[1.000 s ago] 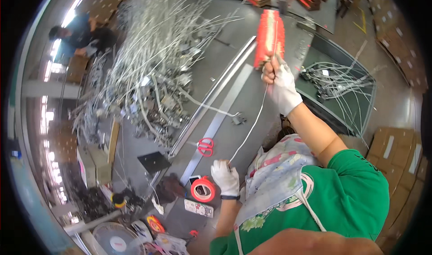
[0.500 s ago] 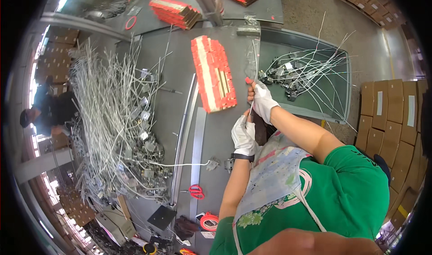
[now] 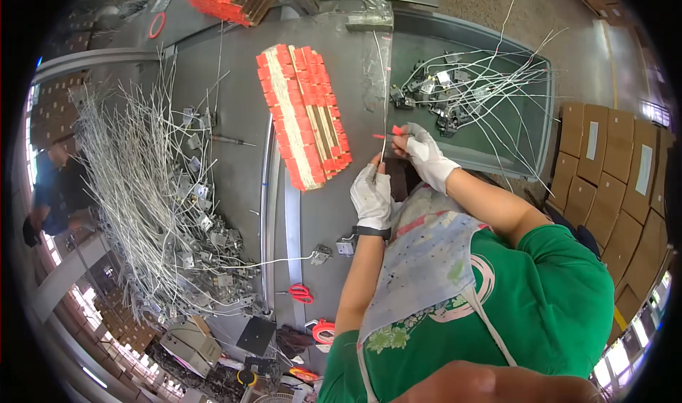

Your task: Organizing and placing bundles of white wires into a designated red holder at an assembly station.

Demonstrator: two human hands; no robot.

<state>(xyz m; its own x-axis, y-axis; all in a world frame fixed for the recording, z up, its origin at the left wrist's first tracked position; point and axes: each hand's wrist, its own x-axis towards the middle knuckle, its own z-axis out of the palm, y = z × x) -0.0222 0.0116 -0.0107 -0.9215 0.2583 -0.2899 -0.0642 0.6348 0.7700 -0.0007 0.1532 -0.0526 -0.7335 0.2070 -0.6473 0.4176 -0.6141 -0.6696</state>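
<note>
My left hand [image 3: 372, 194], in a white glove with bare fingertips, is closed in a pinch on a thin white wire [image 3: 384, 83]. The wire runs away from me along the bench edge. My right hand [image 3: 426, 154], gloved the same way, pinches a small piece of red tape [image 3: 398, 130] just right of the wire. A narrow red end shows at the wire, left of the fingers; whether it is stuck there I cannot tell. Left of my hands lies a stack of cardboard strips [image 3: 302, 115] with red tape along its edges.
A green-grey bin [image 3: 476, 167] on the right holds wired metal parts [image 3: 444, 90]. A large heap of wired parts [image 3: 156, 204] covers the left. Red-handled scissors [image 3: 301, 293], a metal rail [image 3: 266, 211] and a red tape roll [image 3: 324, 331] lie nearer. Cartons [image 3: 604, 168] stand at right.
The view has shifted, moving the bench things leftward. My right hand has drawn to the right of the wire, and a red end now shows across it. My left hand keeps its pinch.
</note>
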